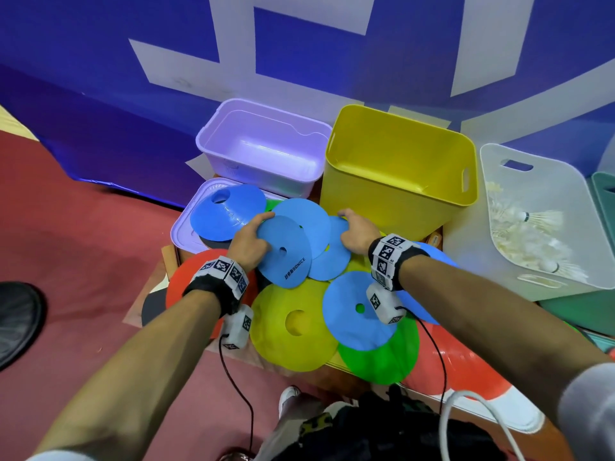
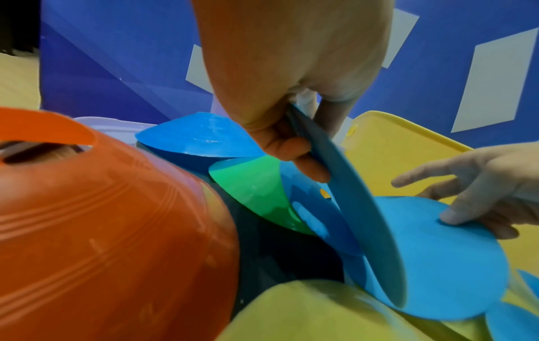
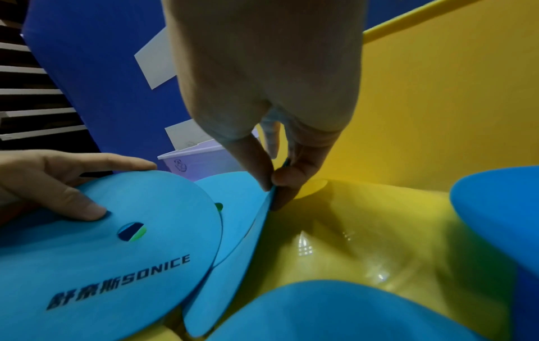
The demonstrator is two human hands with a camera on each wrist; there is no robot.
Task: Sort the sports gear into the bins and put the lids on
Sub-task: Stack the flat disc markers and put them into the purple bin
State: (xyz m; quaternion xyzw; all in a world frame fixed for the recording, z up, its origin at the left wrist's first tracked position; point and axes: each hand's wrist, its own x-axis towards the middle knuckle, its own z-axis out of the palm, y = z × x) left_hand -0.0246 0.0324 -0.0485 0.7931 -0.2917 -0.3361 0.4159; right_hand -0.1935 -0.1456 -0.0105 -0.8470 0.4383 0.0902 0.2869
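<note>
L hand (image 1: pixel 248 239) grips a flat blue disc (image 1: pixel 283 256) marked SONICE; R hand (image 1: pixel 356 234) pinches the edge of another blue disc (image 1: pixel 332 257), both in the pile near the yellow bin (image 1: pixel 399 168). Risk: discs overlap, so lifting one prob drags neighbours off the pile; a thin-edge pinch could slip.

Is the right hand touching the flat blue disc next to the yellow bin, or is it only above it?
Touching. In the right wrist view the right hand pinches the raised edge of the flat blue disc between thumb and fingertip, beside the yellow bin.
</note>
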